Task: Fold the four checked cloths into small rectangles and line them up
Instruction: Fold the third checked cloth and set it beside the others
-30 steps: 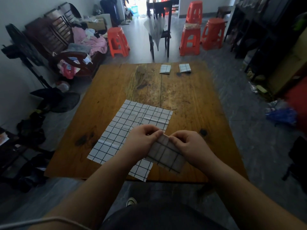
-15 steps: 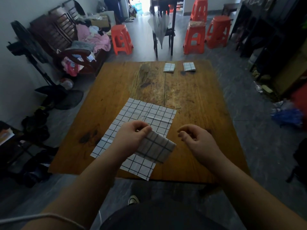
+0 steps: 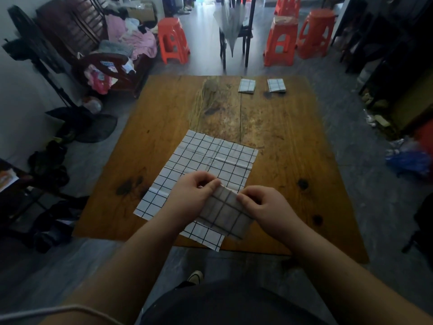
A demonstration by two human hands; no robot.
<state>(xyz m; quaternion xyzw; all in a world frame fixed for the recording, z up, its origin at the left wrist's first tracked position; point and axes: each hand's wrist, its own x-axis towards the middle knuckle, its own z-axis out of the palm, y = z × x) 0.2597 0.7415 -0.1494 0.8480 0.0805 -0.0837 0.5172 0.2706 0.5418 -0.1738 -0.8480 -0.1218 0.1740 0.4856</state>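
Note:
A folded checked cloth (image 3: pixel 226 213) is held above the near edge of the wooden table (image 3: pixel 293 141). My left hand (image 3: pixel 194 193) pinches its upper left corner and my right hand (image 3: pixel 262 205) pinches its right edge. Under them lies an unfolded checked cloth (image 3: pixel 203 158), spread flat with its near corner over the table edge. Two small folded checked cloths sit side by side at the far edge: one on the left (image 3: pixel 247 86), one on the right (image 3: pixel 276 85).
Beyond the table stand orange plastic stools (image 3: pixel 173 39), a dark chair (image 3: pixel 236 31) with a grey cloth hanging on it, and a wooden bench (image 3: pixel 105 43) piled with clothes at the left. A fan (image 3: pixel 30 41) stands at the far left.
My right hand had let go of the folded cloth half a second ago and has now come back to pinch its right edge. The camera has tilted slightly.

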